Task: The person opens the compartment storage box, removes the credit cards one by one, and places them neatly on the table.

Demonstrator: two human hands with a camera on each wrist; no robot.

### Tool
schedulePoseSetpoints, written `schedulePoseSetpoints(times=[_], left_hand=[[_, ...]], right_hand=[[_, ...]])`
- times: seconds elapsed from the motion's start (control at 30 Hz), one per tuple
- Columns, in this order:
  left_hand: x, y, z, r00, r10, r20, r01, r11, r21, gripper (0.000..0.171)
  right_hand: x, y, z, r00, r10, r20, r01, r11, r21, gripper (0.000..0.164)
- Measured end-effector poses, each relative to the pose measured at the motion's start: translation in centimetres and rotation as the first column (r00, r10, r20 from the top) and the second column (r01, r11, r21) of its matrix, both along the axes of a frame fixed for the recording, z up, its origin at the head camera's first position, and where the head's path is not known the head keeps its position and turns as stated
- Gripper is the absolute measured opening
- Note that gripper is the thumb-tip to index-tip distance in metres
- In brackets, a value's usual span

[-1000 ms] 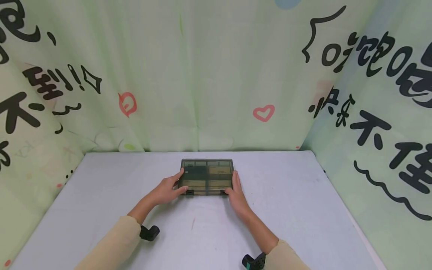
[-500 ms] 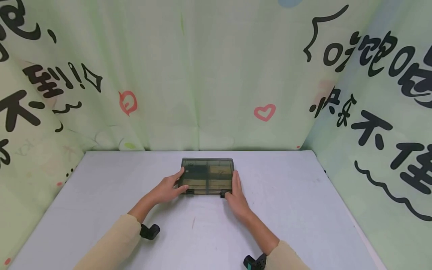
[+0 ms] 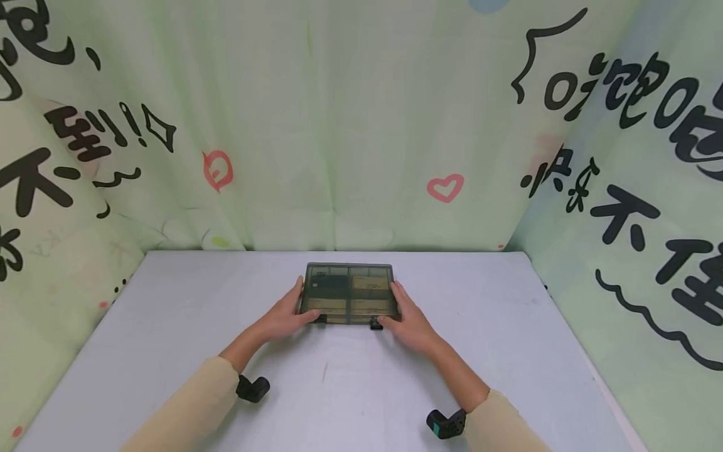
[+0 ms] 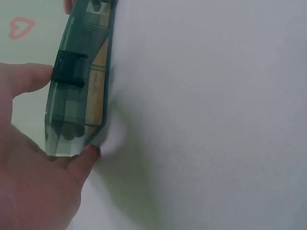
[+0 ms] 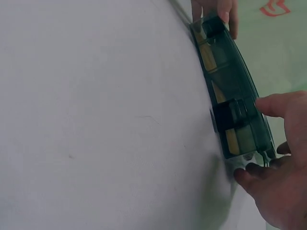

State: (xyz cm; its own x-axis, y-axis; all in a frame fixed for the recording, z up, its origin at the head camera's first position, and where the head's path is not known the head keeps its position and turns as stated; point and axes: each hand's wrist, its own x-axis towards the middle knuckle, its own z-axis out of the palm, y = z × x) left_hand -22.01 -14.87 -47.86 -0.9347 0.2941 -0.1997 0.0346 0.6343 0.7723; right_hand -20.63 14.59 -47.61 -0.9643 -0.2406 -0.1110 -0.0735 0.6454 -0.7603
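Note:
A translucent dark plastic storage box lies near the back of the white table, its lid down. Tan and dark pieces show inside its compartments. My left hand holds the left end, the thumb at the front by the left latch and the fingers along the side. At the other end my right hand grips the box, with its thumb near the right latch and fingers against the end wall. That right latch juts out from the front face; the left one lies flat against it.
The white tabletop spreads in front of the box and to both sides. A pale green curtain with lettering and hearts hangs behind and at the sides. Black cameras sit on both wrists.
The right latch has swung outward from the box's front. My right hand has shifted, its fingers now further apart from the thumb along the end, and its forearm has moved right.

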Motion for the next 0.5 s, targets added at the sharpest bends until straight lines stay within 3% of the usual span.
schedulePoseSetpoints(times=[0.23, 0.5], left_hand=[[-0.41, 0.15, -0.1, 0.995, -0.01, 0.102, 0.002, 0.997, 0.079, 0.094], [-0.14, 0.11, 0.56, 0.975, -0.027, 0.22, -0.004, 0.99, 0.138, 0.095]], right_hand=[[-0.39, 0.41, 0.12, 0.999, 0.012, 0.03, -0.012, 1.0, 0.003, 0.076], [-0.24, 0.47, -0.05, 0.997, 0.057, -0.058, -0.057, 0.998, 0.009, 0.075]])
